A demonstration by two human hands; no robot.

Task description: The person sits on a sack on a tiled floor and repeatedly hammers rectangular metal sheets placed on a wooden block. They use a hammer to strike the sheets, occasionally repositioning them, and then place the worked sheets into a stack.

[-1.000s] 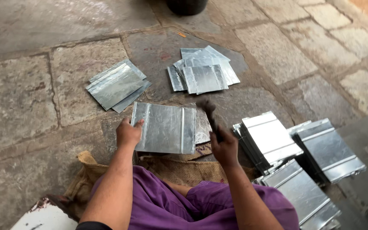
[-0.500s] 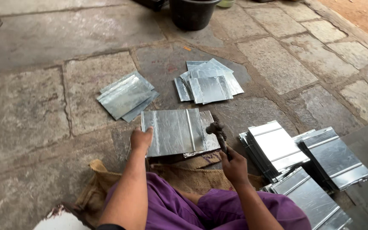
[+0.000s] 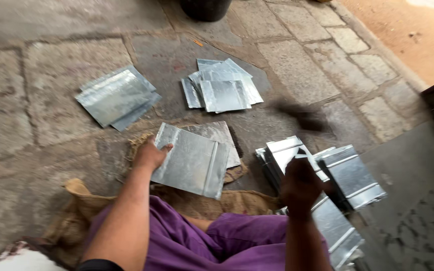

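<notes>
My left hand [image 3: 149, 155] presses down on the left edge of a folded galvanised metal sheet [image 3: 193, 161], which lies on a flat metal plate [image 3: 218, 133] over burlap. My right hand [image 3: 300, 184] is raised to the right of the sheet and grips the handle of a hammer. The hammer's dark head [image 3: 303, 118] is motion-blurred above the stone floor. My purple-clad legs [image 3: 212, 241] fill the bottom of the view.
Loose metal sheets lie in a pile at the left [image 3: 115, 96] and another at the centre back [image 3: 223, 90]. Stacks of folded sheets [image 3: 351, 176] stand at the right. A black bucket [image 3: 205, 8] is at the top. A burlap sack [image 3: 71, 206] lies under me.
My right hand has lifted away from the sheet and swung up to the right with the hammer. My left hand stays on the sheet, which has turned slightly.
</notes>
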